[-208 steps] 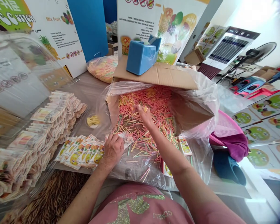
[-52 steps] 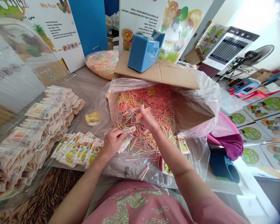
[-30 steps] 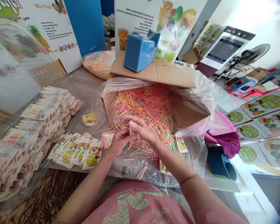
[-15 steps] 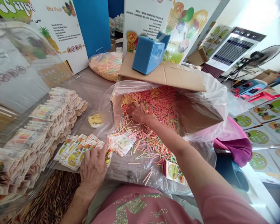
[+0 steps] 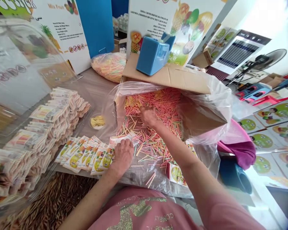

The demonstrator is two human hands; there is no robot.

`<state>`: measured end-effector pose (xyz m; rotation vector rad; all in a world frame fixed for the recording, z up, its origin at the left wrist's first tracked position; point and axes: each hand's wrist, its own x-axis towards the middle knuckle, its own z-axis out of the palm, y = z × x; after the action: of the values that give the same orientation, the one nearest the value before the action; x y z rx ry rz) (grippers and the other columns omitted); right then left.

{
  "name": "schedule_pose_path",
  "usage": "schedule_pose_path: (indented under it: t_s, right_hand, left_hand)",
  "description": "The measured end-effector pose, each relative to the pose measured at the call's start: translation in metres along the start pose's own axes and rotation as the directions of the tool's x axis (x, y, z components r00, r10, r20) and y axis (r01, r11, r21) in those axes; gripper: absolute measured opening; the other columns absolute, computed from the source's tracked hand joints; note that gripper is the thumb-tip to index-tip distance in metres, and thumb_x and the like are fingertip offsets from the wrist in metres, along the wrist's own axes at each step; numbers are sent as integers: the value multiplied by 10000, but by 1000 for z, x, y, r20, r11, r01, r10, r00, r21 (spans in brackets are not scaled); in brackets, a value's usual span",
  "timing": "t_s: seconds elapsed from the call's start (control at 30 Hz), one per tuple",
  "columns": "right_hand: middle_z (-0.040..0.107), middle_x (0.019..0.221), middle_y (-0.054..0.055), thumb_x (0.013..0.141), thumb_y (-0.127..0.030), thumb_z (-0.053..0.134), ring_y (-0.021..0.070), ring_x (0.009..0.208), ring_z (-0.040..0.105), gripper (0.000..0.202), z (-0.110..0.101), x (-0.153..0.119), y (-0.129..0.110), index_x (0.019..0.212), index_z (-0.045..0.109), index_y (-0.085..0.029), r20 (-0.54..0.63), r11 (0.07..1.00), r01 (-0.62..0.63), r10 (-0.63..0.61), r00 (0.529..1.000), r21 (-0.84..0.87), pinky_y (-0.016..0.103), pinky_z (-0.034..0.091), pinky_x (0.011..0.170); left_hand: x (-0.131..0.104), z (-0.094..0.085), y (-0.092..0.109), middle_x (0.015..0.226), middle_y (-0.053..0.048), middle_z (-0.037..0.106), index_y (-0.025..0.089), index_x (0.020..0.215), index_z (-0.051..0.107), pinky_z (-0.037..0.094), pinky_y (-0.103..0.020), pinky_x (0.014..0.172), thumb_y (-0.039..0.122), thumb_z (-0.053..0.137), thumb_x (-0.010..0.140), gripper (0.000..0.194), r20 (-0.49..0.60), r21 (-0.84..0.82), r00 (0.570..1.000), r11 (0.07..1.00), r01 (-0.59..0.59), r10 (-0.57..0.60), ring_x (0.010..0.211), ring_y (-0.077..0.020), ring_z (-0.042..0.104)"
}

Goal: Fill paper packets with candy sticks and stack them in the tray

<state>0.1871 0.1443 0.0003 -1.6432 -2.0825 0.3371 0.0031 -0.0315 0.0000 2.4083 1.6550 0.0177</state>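
My left hand (image 5: 124,154) rests on the white packets (image 5: 115,140) at the table's front, its fingers bent and close together over them. My right hand (image 5: 148,115) is in the open carton (image 5: 120,111), fingers curled among the thin pink, yellow and green sticks (image 5: 166,102); whether it grips any is too small to tell. Left of my left hand, several printed packets (image 5: 86,155) lie fanned out in a row. Loose sticks spill from the carton onto the clear plastic on the table. Another printed packet (image 5: 177,174) lies near the front edge, below my right forearm.
Tall stacks of filled packets (image 5: 40,137) stand at the left. A small dish with yellow bands (image 5: 97,122) sits beside the carton. A blue tape dispenser (image 5: 153,54) rests on the carton flap. Behind is a bag of sticks (image 5: 110,65); a pink basket (image 5: 240,137) is at the right.
My left hand has moved right, from the fanned packets to the white packets. My right hand has shifted slightly right in the sticks, and its fingers have curled in.
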Motion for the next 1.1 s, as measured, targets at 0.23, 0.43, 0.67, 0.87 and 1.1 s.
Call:
schedule_pose_path:
  t_s: [0.23,0.43,0.67,0.87,1.1]
  right_hand:
    - [425,574,-81,815,-316,593,121,495,358,178,-31,-15,8,779,425,-270,-32,384,-98,319,947,918,247,349,497]
    - [260,471,-140,711,-378,784,79,415,144,301,-13,-36,-18,771,512,-262,148,105,-190,320,936,976,239,168,406]
    - [513,551,-31,854,-817,557,155,581,480,610,11,-46,-22,704,660,-235,0,527,-75,141,990,846,319,482,675]
    - [698,876,63,852,-805,586,216,912,609,615,25,-56,-20,714,710,-219,17,780,37,-61,998,624,398,489,1006]
    - [665,1384,94,980,-740,419,249,1443,474,614,-13,-54,-33,994,791,-251,-101,747,30,49,994,664,440,289,1258]
  left_hand:
    - [-3,2,-3,1067,-139,726,174,1161,753,505,-377,886,136,460,984,344,-78,-9,995,998,-59,58,1030,-276,652]
    - [-1,9,-3,1055,-139,732,181,1074,768,506,-364,860,160,499,971,289,-83,-45,995,998,-53,49,1020,-273,669]
    - [8,2,6,1106,-193,736,142,1144,761,516,-398,857,117,459,959,355,-43,-72,999,997,18,-21,1042,-316,683]
    - [14,1,9,1203,-200,722,150,1184,753,515,-410,917,93,428,970,393,-25,-17,1000,1000,-18,17,1153,-321,657]
    - [6,4,5,1128,-172,739,161,1098,779,501,-380,889,103,414,979,388,-49,-62,998,997,-53,50,1130,-310,646]
